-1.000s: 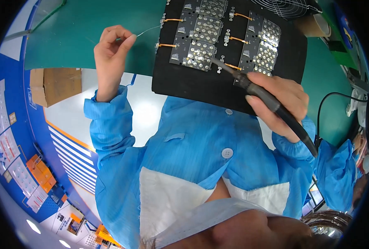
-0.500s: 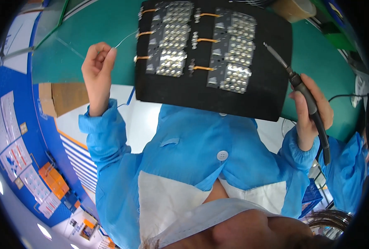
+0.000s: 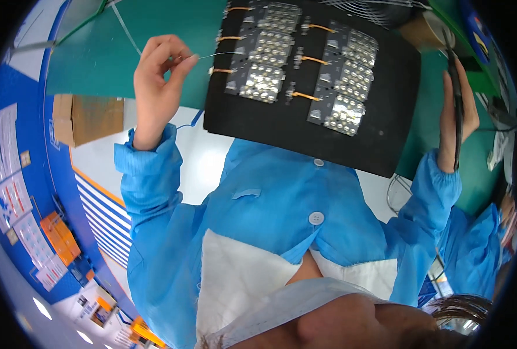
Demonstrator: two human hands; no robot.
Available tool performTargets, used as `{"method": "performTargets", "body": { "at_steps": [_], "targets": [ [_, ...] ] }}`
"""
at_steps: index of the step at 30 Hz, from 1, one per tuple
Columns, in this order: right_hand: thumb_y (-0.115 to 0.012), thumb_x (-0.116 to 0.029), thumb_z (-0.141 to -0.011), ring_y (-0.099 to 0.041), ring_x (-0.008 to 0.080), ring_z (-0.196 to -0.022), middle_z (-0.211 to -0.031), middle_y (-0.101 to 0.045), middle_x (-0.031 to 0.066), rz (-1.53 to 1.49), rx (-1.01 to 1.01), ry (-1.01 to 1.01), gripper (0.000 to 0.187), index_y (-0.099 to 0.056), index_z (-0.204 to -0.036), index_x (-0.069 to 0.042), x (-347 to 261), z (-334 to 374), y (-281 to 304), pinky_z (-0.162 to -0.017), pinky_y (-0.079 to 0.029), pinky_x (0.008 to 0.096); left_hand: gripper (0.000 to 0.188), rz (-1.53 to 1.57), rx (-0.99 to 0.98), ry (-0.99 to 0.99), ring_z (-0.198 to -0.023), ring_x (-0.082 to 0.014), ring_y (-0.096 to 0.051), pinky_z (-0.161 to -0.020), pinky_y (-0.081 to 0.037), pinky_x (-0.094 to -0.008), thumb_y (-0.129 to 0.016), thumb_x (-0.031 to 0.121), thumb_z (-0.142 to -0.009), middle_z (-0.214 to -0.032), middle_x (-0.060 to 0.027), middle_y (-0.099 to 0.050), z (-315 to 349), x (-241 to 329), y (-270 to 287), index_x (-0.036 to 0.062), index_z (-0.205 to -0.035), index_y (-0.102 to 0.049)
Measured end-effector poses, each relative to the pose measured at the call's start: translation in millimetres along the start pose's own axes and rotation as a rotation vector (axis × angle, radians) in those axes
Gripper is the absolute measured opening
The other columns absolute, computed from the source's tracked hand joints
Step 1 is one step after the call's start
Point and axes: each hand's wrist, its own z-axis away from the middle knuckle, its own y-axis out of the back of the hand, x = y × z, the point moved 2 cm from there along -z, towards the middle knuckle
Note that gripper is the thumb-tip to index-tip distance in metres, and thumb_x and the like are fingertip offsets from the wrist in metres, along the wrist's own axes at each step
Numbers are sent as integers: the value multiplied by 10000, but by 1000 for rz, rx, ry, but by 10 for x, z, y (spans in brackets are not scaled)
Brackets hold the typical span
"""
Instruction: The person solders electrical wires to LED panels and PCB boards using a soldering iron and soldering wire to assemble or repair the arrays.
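My left hand [image 3: 160, 87] is closed in a pinch on a thin silvery solder wire [image 3: 216, 54], whose far end reaches over the left column of circuit boards [image 3: 264, 81]. These small boards carry clear round domes and short orange strips. A second column of like boards [image 3: 351, 78] lies to the right; both sit on a black panel [image 3: 381, 110] in front of me. In my right hand [image 3: 470, 113] is a soldering iron [image 3: 458, 93], held upright beyond the panel's right edge. Its front end is beside a round tan container [image 3: 415, 32], and the tip is hard to make out.
Under the panel spreads a green tabletop [image 3: 95, 70]. A round wire grille [image 3: 369, 7] stands at the far edge. A cardboard box [image 3: 98, 121] sits below the table's left side. At the right, another person's blue sleeve [image 3: 474, 250] is close by.
My right hand has moved up and right, taking the soldering iron from over the panel to the tan container. My left hand has shifted right, bringing the solder wire over the boards.
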Motion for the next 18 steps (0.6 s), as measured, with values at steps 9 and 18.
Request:
{"method": "performTargets", "body": {
  "at_steps": [9,18],
  "targets": [
    [-734,-104,-796,-682,212,-752,-871,-695,140,-550,-502,17,353,-659,-1120,15,-1200,-121,-49,-667,-523,280,103,-118,-79,-29,-681,-133,-484,-595,-406,-245,-668,-61,-789,-906,-48,-528,203,-44,86,13,-814,-600],
    [-761,-66,-767,-651,206,-588,-707,-658,123,-841,-529,138,330,-662,-1067,30,-1781,-61,-670,-498,-480,267,121,-106,-76,-93,-678,-156,-476,-576,-391,-269,-653,-74,-797,-893,-48,-525,256,-90,46,25,-845,-602]
  ]
}}
